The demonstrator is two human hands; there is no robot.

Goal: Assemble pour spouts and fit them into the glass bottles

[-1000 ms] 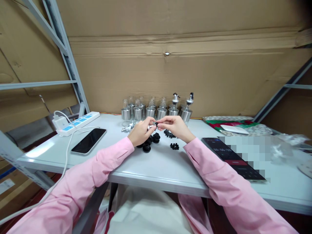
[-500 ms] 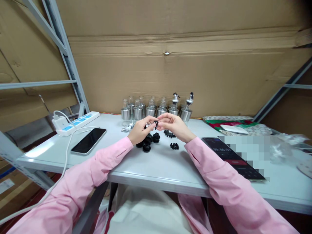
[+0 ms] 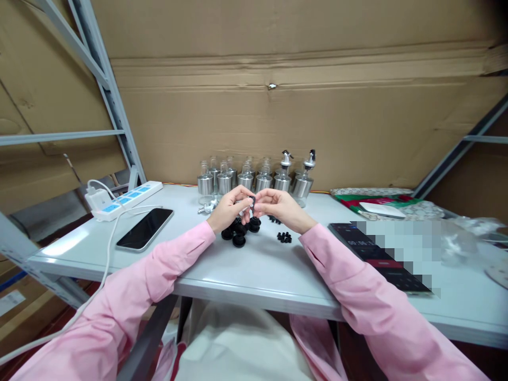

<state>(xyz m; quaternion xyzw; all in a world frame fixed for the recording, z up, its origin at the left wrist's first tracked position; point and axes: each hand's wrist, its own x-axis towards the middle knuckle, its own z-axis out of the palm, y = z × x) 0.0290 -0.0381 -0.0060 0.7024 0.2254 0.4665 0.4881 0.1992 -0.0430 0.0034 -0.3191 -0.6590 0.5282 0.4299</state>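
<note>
My left hand is closed around a silver pour spout, most of which its fingers hide. My right hand meets it fingertip to fingertip and pinches a small black cap at the spout's end. Just below the hands lie several black rubber stoppers in a heap. To their right sits a cluster of small black parts, with more small black parts partly behind my right hand. Loose silver spouts rest left of my left hand.
Several glass bottles with metal sleeves stand at the back; two carry pour spouts. On the left are a phone and a power strip with a white cable. A second phone and plastic bags lie right.
My left fingers have shifted around the spout, and the spout and black cap have turned between the hands. My right fingertips have come lower. The things on the table stay put.
</note>
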